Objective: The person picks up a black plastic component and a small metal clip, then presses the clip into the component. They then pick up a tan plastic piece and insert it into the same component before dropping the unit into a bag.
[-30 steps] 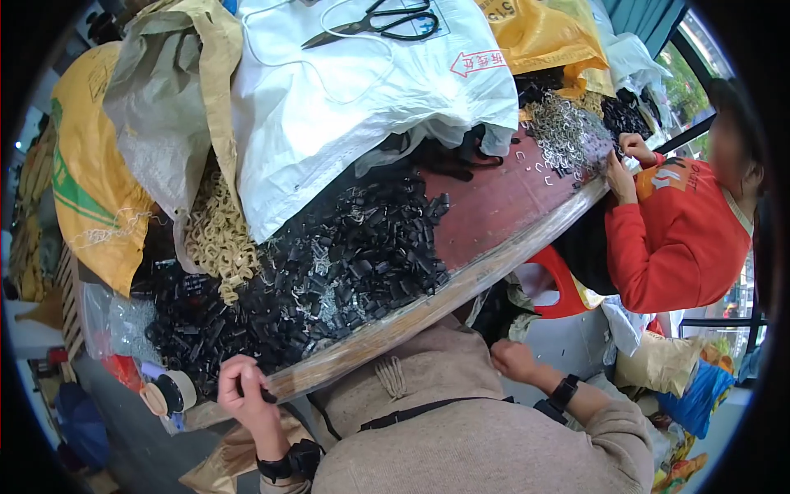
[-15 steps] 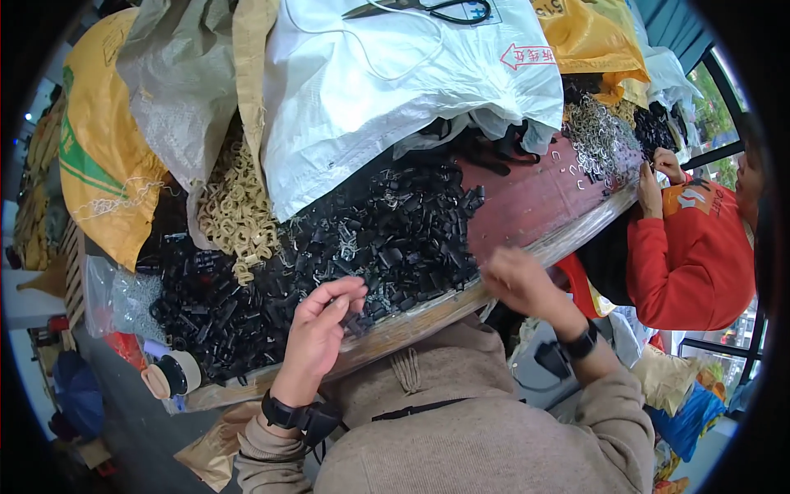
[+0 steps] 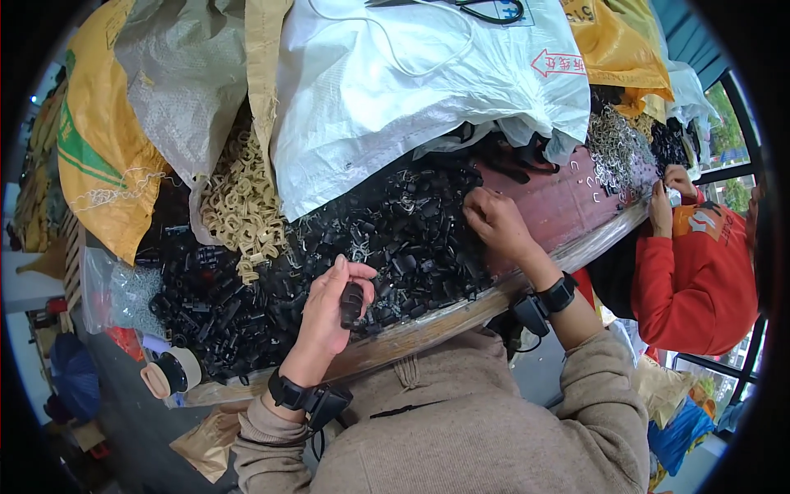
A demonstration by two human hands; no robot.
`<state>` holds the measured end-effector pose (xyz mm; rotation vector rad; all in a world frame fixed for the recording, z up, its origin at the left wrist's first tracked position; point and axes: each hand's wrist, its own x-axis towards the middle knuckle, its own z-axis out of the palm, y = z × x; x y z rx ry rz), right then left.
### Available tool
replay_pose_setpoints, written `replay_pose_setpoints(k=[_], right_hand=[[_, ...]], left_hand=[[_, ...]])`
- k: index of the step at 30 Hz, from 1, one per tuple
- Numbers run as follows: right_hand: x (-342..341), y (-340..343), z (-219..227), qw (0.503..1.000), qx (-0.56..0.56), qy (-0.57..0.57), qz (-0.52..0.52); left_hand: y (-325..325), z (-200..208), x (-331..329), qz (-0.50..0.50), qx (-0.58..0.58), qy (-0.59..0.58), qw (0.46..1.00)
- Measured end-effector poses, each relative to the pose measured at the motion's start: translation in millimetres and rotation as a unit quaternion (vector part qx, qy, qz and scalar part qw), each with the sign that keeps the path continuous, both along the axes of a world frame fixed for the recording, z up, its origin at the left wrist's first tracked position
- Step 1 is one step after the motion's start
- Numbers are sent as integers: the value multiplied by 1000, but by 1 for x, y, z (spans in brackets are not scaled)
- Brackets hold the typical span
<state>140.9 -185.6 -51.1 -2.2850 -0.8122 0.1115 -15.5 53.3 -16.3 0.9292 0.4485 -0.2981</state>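
A cluttered workroom, seen from head height; a red-topped table (image 3: 539, 207) with a wooden edge runs across the view. Clock directions are from its centre.

Nearest, at 7 to 8 o'clock, the left hand (image 3: 327, 311) is turned palm inward, its fingers curled around a dark stubby piece (image 3: 351, 305), thumb pointing up. At about 3 o'clock, the right hand (image 3: 499, 224) reaches down to the right end of a heap of black parts (image 3: 424, 235), fingers bent together; whether they pinch anything, I cannot tell. The heap spreads leftward to 8 o'clock, loose and tangled-looking, with small metal bits mixed in. Picking here probably goes best with a light fingertip pinch on one part, lifted straight up so neighbours don't snag, while the left hand keeps its piece steady.

Farther off, beige rings (image 3: 247, 202) spill between 9 and 10 o'clock, a white sack (image 3: 411, 111) lies at 12, and metal hooks (image 3: 611, 152) pile at 2. At 3, a co-worker in red (image 3: 699, 276) sits at the same table.
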Motion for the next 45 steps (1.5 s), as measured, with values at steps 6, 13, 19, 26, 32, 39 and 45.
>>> replay_pose_setpoints(k=[6, 13, 19, 26, 32, 39, 45], right_hand=[[-7, -7, 0, 1000, 24, 6, -12], [-10, -10, 0, 999, 52, -16, -3], [-4, 2, 1, 998, 43, -19, -29], [9, 1, -2, 1000, 2, -2, 20], [9, 2, 4, 999, -24, 17, 21], [12, -2, 0, 998, -23, -38, 39], [7, -3, 0, 998, -32, -14, 45]], left_hand=[[-2, 2, -11, 52, -73, 1, 996], [-6, 13, -17, 118, -93, 52, 987], [0, 5, -18, 74, -172, 35, 982], [2, -3, -18, 53, -199, 27, 978], [-2, -3, -26, 50, -192, 16, 980], [-7, -1, -34, 33, -186, -11, 982], [-4, -3, -41, 33, -160, 4, 987]])
